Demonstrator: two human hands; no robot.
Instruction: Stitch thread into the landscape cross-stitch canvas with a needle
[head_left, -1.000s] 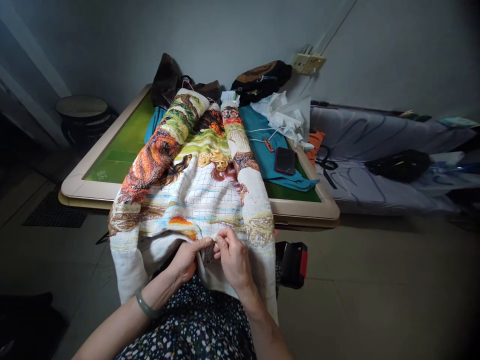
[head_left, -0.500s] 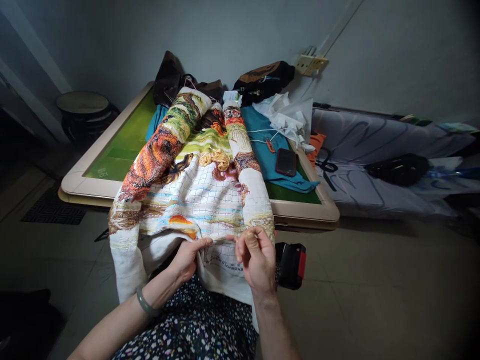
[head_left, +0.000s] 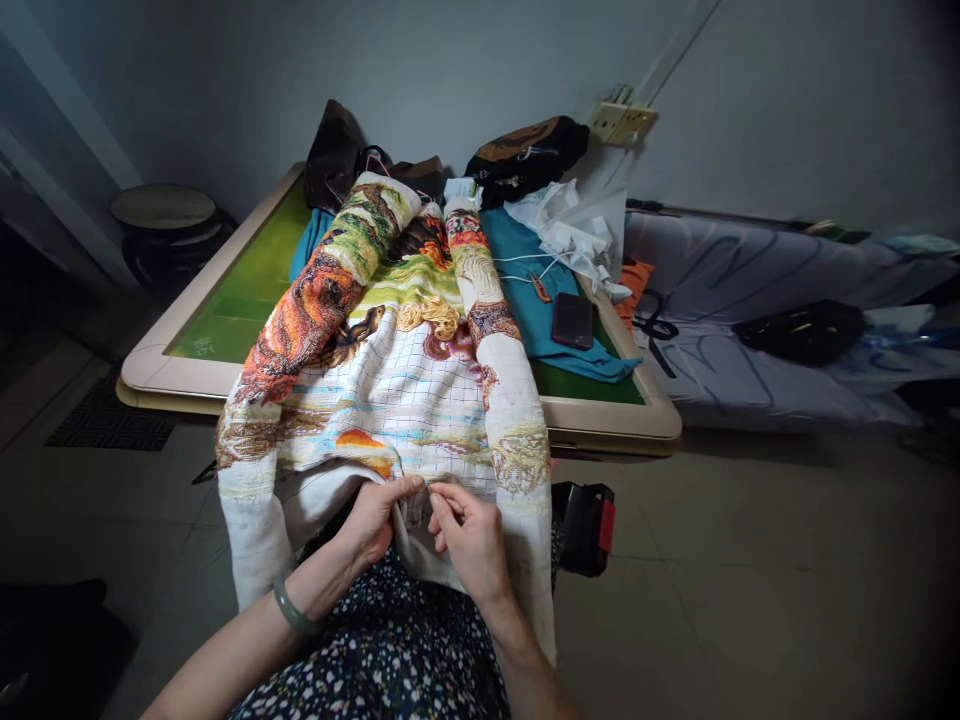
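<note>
A large cross-stitch cloth (head_left: 420, 400), printed with a grid and partly stitched, hangs from the table over my lap. Its two sides are rolled up, with orange, green and brown stitching on the left roll (head_left: 307, 320). My left hand (head_left: 382, 510) pinches the cloth's lower edge between thumb and fingers. Just right of it, my right hand (head_left: 469, 535) is closed in a pinch at the cloth surface. Whatever lies between those fingertips is too small to make out. A bundle of yellow thread (head_left: 429, 318) rests on the cloth's middle.
The green-topped table (head_left: 217, 325) has a pale rim. On its right lie a teal cloth (head_left: 517, 265), a phone (head_left: 572, 321), small orange-handled snips (head_left: 540, 288) and white plastic bags (head_left: 570, 230). Dark bags (head_left: 529, 160) stand behind. A black-and-red object (head_left: 589, 530) is right of my lap.
My right hand has moved left and slightly down, from over the right roll to beside my left hand's fingertips. My left hand keeps its hold on the cloth.
</note>
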